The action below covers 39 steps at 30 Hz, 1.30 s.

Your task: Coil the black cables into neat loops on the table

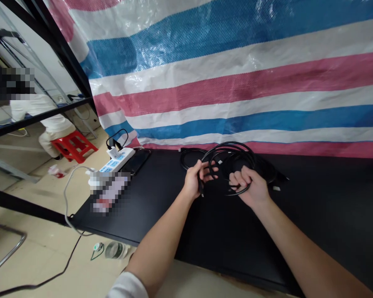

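Several loops of thin black cable (228,165) lie coiled on the black table top (236,236). My left hand (194,180) grips the cable near a small connector end hanging below the fingers. My right hand (250,186) is closed around the loops a little further right. A second black coil (189,157) rests behind my left hand, touching the main bundle. More dark cable (265,169) lies behind my right hand, hard to separate from the table.
A white power strip (118,160) and a black phone (136,162) lie at the table's far left, beside a blurred object (108,192). A striped tarp (236,74) hangs behind. A seated person (40,120) and a red stool (74,145) are to the left, past a metal rack (40,111).
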Each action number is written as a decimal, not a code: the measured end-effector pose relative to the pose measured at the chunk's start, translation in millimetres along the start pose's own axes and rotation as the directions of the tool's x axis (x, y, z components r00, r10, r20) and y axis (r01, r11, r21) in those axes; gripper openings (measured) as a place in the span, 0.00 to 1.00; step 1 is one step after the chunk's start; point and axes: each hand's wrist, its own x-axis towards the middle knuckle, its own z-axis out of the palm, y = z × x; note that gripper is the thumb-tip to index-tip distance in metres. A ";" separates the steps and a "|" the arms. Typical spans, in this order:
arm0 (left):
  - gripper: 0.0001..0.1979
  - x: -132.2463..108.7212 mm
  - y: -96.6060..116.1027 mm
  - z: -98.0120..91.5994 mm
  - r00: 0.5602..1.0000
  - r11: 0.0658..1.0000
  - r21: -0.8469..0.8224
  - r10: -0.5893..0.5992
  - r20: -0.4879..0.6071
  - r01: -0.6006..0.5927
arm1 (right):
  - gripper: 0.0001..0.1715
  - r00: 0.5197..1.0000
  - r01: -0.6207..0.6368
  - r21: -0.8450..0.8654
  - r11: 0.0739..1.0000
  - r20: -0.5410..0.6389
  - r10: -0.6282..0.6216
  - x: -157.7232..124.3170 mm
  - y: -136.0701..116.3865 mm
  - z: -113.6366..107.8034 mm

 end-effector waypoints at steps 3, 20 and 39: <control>0.24 -1.0 6.5 -2.0 0.998 0.999 -0.047 -0.001 -0.063 -0.002 | 0.34 0.996 0.037 -0.072 0.997 -0.084 -0.043 1.7 5.5 8.6; 0.14 -0.4 32.3 -25.1 0.976 0.827 0.526 0.117 0.185 -0.198 | 0.20 0.967 0.251 -0.657 0.710 0.147 -0.207 0.2 17.5 -6.9; 0.11 7.7 12.0 -21.2 0.948 0.760 0.628 0.299 -0.111 -0.166 | 0.11 0.913 0.347 -0.823 0.450 0.188 -0.361 1.8 26.8 -11.4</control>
